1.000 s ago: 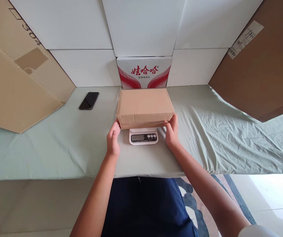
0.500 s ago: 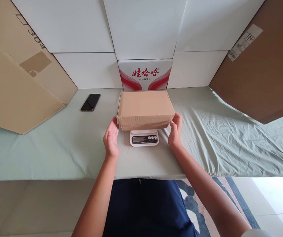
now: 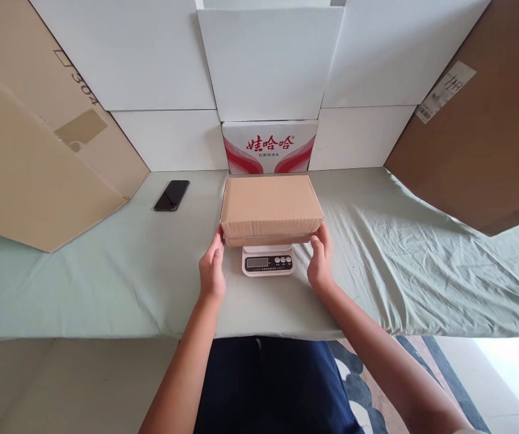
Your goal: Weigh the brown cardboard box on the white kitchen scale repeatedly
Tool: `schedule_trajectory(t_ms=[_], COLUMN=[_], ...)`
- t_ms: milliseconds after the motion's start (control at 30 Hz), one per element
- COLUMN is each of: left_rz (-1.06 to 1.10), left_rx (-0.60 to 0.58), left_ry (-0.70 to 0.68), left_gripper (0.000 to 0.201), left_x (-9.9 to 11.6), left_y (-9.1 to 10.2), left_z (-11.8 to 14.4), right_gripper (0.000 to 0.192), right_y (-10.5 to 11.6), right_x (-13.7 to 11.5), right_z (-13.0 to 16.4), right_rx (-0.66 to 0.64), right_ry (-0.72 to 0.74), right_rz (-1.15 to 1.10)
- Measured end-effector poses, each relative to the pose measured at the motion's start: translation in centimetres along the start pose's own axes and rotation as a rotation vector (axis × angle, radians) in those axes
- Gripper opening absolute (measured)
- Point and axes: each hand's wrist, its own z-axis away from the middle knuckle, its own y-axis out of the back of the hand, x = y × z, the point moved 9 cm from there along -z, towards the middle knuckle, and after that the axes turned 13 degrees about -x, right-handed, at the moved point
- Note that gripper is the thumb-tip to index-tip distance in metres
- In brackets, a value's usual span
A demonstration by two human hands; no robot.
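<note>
A plain brown cardboard box (image 3: 270,206) rests on a small white digital kitchen scale (image 3: 268,261), whose display and buttons stick out at the front. My left hand (image 3: 212,270) has its fingertips against the box's front left lower corner. My right hand (image 3: 320,258) presses the front right lower corner. The box sits between the two hands, level on the scale. The scale's platform is hidden under the box.
A pale green cloth (image 3: 395,259) covers the table. A black phone (image 3: 172,195) lies at the back left. A red-and-white printed carton (image 3: 270,146) stands behind the box. Large cardboard sheets lean at the left (image 3: 37,163) and right (image 3: 480,138). White panels form the back wall.
My left hand, open and apart from the box half a second ago, has come back against its left corner. The right hand stays at the right corner. The view has shifted slightly.
</note>
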Motion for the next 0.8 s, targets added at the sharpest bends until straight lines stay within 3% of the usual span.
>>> schedule_trajectory(t_ms=[100, 267, 400, 500, 600, 700, 800], left_rz=[0.001, 0.055, 0.054, 0.052, 0.046, 0.033, -0.027], left_rx=[-0.061, -0.079, -0.087, -0.104, -0.114, -0.132, -0.107], left_ry=[-0.049, -0.018, -0.047, -0.101, -0.130, -0.105, -0.080], left_gripper=[0.073, 0.076, 0.078, 0.076, 0.071, 0.078, 0.080], left_x=[0.0, -1.0, 0.4, 2.2, 2.6, 0.9, -1.3], left_y=[-0.4, -0.5, -0.8, -1.1, -1.4, -1.8, -1.7], left_z=[0.0, 0.4, -0.8, -4.2, -9.3, -13.7, -15.3], right_gripper=[0.036, 0.044, 0.047, 0.054, 0.062, 0.064, 0.068], right_y=[-1.1, -1.7, -1.3, -1.0, -1.7, -2.5, -2.9], right_x=[-0.4, 0.3, 0.1, -0.7, -0.5, 2.0, 5.3], right_z=[0.5, 1.1, -0.8, -4.3, -8.6, -11.9, -12.9], right_rx=[-0.048, -0.080, -0.077, -0.061, -0.098, -0.125, -0.141], right_ry=[0.015, 0.008, 0.048, 0.127, 0.234, 0.228, 0.150], right_rz=[-0.010, -0.035, -0.029, -0.001, -0.004, -0.006, 0.039])
